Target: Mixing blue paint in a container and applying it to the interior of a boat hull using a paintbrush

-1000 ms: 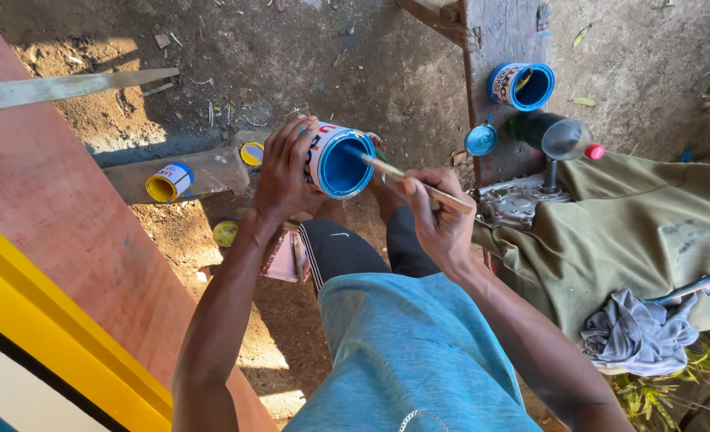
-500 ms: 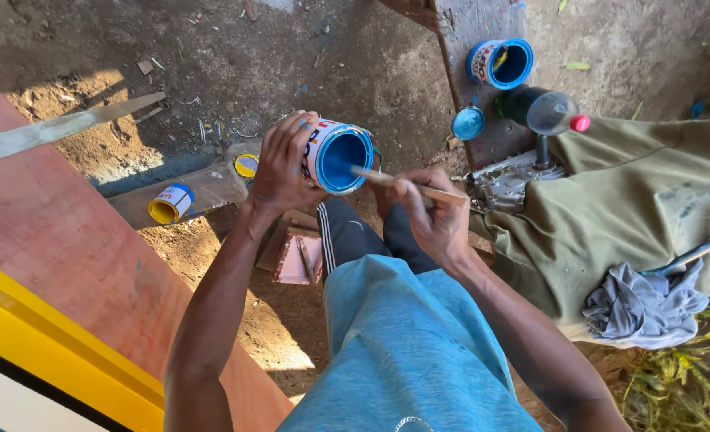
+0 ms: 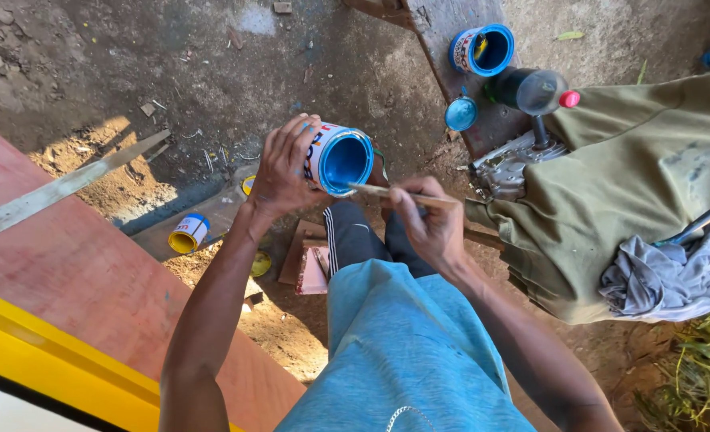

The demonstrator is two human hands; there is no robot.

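Blue paint can (image 3: 337, 159) sits centre frame, slightly above middle, tilted so its open mouth faces the camera; interior coated blue. Compared with half a second ago the can has hardly shifted in the grip, and the thin wooden stick (image 3: 393, 193) has its tip at the can's lower rim rather than deeper across the mouth. My read: stirring or loading paint is in hand, stick just at the lip.

Left hand (image 3: 281, 170) wraps the can's side from the left, fingers curled tight around the wall, wrist bent, forearm running down to lower left. Right hand (image 3: 429, 226) pinches the stick, fingers closed on it, knuckles up, forearm coming from lower right.

Second open blue can (image 3: 483, 50) upper right, its lid (image 3: 461, 114) just below. Small yellow can (image 3: 187, 234) left of centre on the dirt.
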